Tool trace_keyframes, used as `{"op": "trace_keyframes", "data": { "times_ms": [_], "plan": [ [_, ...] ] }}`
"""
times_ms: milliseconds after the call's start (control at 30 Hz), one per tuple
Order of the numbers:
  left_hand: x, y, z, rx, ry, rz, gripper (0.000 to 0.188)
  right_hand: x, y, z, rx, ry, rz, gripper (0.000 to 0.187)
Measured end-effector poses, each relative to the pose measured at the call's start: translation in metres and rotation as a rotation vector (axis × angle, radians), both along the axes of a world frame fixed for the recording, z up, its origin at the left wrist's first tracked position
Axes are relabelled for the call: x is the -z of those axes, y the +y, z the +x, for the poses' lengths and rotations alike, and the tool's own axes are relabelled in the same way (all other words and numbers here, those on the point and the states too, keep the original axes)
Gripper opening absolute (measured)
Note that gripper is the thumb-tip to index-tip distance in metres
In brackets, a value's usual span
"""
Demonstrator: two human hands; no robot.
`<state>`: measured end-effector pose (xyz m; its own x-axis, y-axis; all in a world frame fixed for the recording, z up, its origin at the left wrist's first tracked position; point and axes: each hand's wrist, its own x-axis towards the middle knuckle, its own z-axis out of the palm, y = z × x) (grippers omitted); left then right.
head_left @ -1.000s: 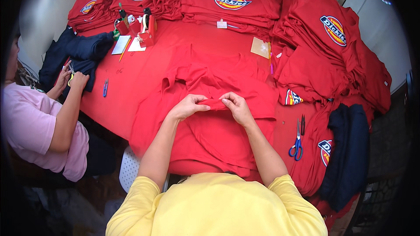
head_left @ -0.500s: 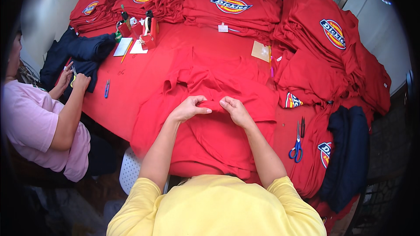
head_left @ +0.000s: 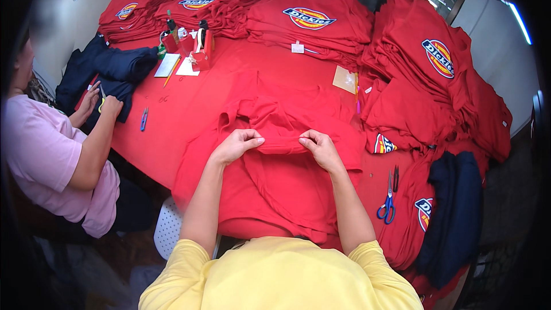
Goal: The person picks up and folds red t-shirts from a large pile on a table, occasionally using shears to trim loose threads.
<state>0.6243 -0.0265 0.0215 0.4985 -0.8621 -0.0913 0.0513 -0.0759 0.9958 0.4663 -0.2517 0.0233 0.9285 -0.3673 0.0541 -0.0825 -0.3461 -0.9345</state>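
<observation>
A red T-shirt (head_left: 275,178) lies spread and rumpled on the red-covered table (head_left: 189,109) in front of me. My left hand (head_left: 236,144) and my right hand (head_left: 321,148) each pinch a fold of its fabric near the middle, a hand's width apart. Both forearms come up from the lower edge in yellow sleeves. The shirt's lower part hangs over the table's near edge.
Stacks of folded red shirts (head_left: 313,20) with oval logos line the back and right. Blue-handled scissors (head_left: 389,201) lie at my right, beside dark navy garments (head_left: 453,212). On the left a person in pink (head_left: 51,161) handles navy cloth (head_left: 115,66). A red holder with tools (head_left: 198,43) stands behind.
My hands have stayed on the shirt's fold, shifting only slightly. The person on the left has barely moved their hands.
</observation>
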Motion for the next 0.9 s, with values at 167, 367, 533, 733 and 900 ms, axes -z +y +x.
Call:
{"op": "trace_keyframes", "data": {
  "times_ms": [167, 367, 533, 733, 900],
  "plan": [
    [0.002, 0.003, 0.001, -0.043, -0.017, 0.004, 0.015, -0.003, 0.005, 0.004, 0.035, -0.027, -0.056, 0.017],
    [-0.007, 0.004, -0.011, -0.200, -0.031, -0.041, 0.016, -0.009, 0.011, 0.000, 0.055, -0.043, -0.053, 0.017],
    [0.004, 0.014, -0.018, -0.486, -0.258, -0.160, 0.027, -0.014, 0.018, -0.001, 0.076, -0.093, -0.296, 0.014],
    [0.004, -0.005, -0.087, 0.017, 0.417, -0.008, 0.050, -0.025, 0.049, -0.011, 0.030, -0.383, -0.713, 0.011],
    [0.026, -0.026, -0.078, -0.242, 0.865, -0.440, 0.046, 0.006, 0.070, -0.032, -0.036, -0.440, -0.938, 0.021]
  ]
}}
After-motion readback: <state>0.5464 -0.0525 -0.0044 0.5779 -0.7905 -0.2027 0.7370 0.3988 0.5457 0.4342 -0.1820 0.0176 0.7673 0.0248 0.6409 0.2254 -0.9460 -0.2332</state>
